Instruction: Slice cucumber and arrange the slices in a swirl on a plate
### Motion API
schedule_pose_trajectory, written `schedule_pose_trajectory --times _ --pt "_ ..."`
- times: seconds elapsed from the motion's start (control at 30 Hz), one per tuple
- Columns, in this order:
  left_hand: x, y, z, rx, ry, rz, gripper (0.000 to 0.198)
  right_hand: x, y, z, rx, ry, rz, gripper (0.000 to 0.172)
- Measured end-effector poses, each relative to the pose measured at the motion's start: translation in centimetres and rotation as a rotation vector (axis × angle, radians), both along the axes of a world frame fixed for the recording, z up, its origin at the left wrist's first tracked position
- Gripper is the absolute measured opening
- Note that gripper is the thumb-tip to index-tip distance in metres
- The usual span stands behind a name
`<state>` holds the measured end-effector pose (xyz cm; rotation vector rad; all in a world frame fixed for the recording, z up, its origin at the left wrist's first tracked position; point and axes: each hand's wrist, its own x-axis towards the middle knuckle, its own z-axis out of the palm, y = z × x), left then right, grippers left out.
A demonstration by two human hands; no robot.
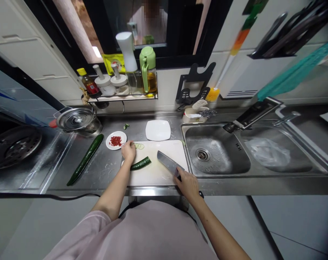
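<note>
A white cutting board [164, 173] lies on the steel counter in front of me. On it rest a short piece of cucumber [141, 164] and a few thin cucumber slices [139, 146] at the far left corner. My left hand [128, 151] reaches over the board's left edge, fingers curled at the slices. My right hand [187, 184] grips the handle of a cleaver [167, 162], whose blade lies low over the board to the right of the cucumber piece.
A whole cucumber [85, 159] lies on the counter at left, beside a small dish of red chopped chilli [116, 140]. An empty white plate [158, 130] sits behind the board. A pot [78, 121] stands at left, the sink [215, 151] at right.
</note>
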<state>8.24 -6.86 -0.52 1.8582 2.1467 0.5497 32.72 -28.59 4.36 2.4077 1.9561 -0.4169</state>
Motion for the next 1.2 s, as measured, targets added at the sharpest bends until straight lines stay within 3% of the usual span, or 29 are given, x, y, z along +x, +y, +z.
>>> schedule_pose_trajectory --times 0.07,0.3,0.6,0.73,0.97,1.2 --pt "-0.2 -0.6 0.0 0.014 -0.005 -0.004 0.027 -0.1 0.1 -0.1 0.001 0.016 0.0 0.045" --pt "0.6 -1.8 0.1 -0.035 0.137 -0.258 0.025 -0.7 0.7 -0.2 0.024 0.059 -0.03 0.041" --pt "0.8 -1.1 -0.1 0.028 0.071 -0.259 0.025 -1.0 0.4 0.0 -0.082 0.113 -0.133 0.036" --pt "0.9 -3.4 0.3 0.141 -0.124 -0.23 0.025 -1.0 0.7 -0.1 -0.162 0.142 -0.167 0.035" --pt "0.7 -9.5 0.1 0.22 -0.221 -0.493 0.022 -1.8 2.0 0.8 -0.194 0.176 -0.093 0.033" --pt "0.3 -9.8 -1.1 0.252 -0.116 -0.579 0.024 -4.2 2.7 2.3 -0.224 0.163 0.04 0.034"
